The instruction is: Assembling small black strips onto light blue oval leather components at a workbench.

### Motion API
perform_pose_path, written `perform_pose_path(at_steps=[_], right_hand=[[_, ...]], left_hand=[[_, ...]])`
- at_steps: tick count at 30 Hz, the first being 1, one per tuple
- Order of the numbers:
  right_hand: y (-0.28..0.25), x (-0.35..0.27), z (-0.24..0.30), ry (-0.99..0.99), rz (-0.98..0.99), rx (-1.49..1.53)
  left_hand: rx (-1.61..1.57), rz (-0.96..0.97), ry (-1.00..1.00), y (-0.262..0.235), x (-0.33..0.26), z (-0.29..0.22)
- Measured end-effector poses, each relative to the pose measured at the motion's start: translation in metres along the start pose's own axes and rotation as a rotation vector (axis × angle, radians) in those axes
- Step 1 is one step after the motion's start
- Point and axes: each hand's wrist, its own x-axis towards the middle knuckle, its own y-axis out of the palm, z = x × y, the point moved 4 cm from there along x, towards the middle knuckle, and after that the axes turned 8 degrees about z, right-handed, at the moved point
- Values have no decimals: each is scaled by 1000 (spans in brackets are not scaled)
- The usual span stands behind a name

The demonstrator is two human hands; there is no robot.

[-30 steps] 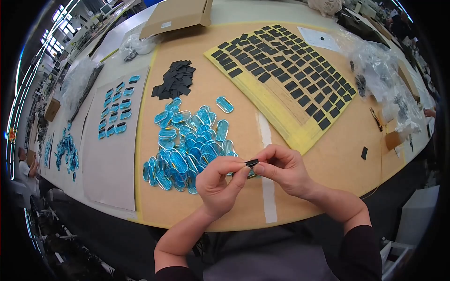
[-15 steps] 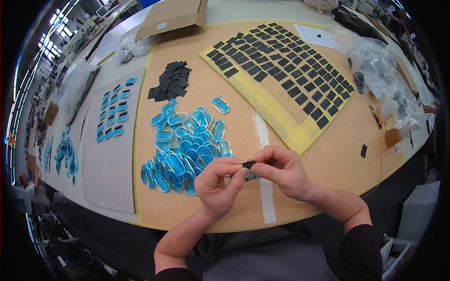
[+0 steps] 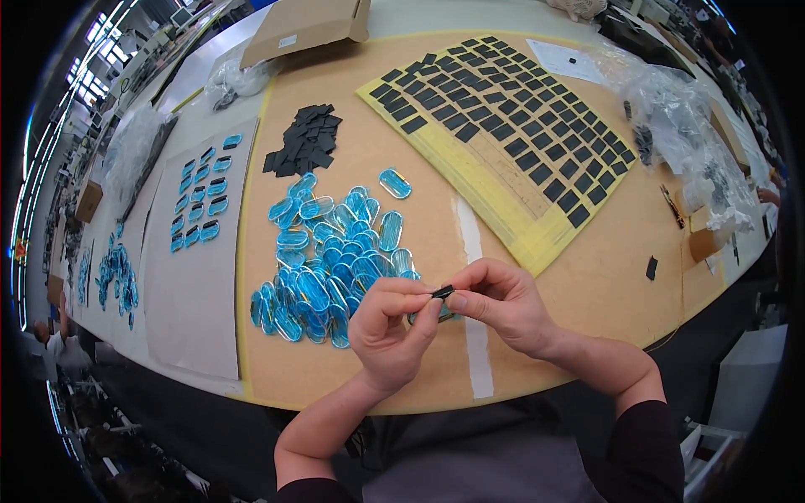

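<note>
Both my hands meet over the table's front middle, pinching one small black patch [image 3: 443,292] between their fingertips. My left hand [image 3: 392,329] grips its left end with thumb and forefinger; my right hand [image 3: 501,307] has the other end. Just below the fingers shows part of a blue oval piece [image 3: 446,313]; whether it is held or lies on the table I cannot tell. To the left of my hands spreads a heap of clear blue oval pieces [image 3: 314,289] with pale rims. Beyond it lies a pile of loose black patches [image 3: 303,141].
A yellow-edged board [image 3: 537,251] at the far right bears rows of black patches. On a grey sheet [image 3: 197,327] at left, blue ovals with black patches lie in rows. An open cardboard box [image 3: 306,29] stands behind; clear plastic bags [image 3: 696,142] and an amber-coloured roll [image 3: 703,245] sit at right.
The black patch between my fingertips has tilted slightly, showing more of its face. My hands stay in nearly the same place.
</note>
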Motion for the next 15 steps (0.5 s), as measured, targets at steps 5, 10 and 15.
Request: perform_pose_path(at_steps=[5,10,15], right_hand=[[0,-2,1,-39,-15,-63],[0,-2,-1,-62,-11,-42],[-1,-2,0,-63,-10,-47]], left_hand=[[14,5,26,3,-1,0],[-3,2,12,3,-2,1],[16,35,1,5,1,-1]])
